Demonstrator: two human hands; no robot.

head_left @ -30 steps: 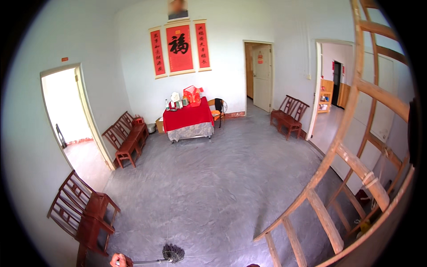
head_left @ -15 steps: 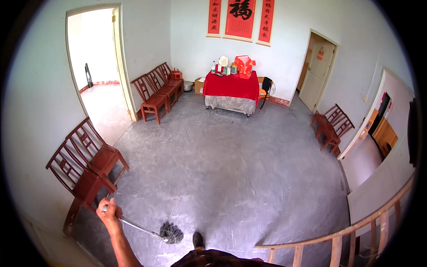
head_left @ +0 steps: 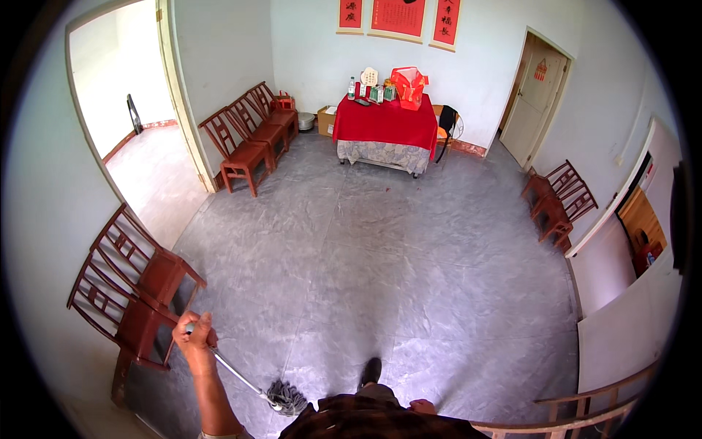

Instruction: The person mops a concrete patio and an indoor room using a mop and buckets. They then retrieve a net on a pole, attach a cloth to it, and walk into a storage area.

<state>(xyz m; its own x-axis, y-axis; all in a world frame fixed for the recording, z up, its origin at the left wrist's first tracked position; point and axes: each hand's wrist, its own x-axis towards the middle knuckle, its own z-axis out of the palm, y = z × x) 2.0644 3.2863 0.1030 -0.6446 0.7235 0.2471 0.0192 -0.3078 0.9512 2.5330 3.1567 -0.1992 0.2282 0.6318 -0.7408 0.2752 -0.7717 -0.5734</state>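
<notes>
Two bare hands are in view, well apart. The left hand (head_left: 194, 340) is wrapped round the top of a mop (head_left: 281, 396), with the end of its handle (head_left: 238, 373) poking out above the fist. The right hand (head_left: 422, 406) shows only in part, beside the dark checked clothing (head_left: 373, 418); whether it holds anything, I cannot tell. One dark shoe (head_left: 371, 371) points forward on the floor (head_left: 439, 256).

The mop is just left of the body, handle slanting down to the right, head (head_left: 291, 399) on the floor beside the clothing. By the look of it, the step in hand is a one-handed mopping stroke, close in. I judge that a further stroke would call for a firm left grip and a push outward, clear of the shoe. The head is bushy, grey and stringy, splayed at its ends below a pale collar (head_left: 273, 404); the handle is thin and silvery. Wet or dry, I cannot tell.

Part of a wooden ladder (head_left: 585, 421) shows at lower right. Dark red chairs (head_left: 150, 333) stand to the left. Farther off are a red-clothed table (head_left: 387, 126), bearing a red bag (head_left: 409, 88), and red scrolls (head_left: 398, 18) behind.
</notes>
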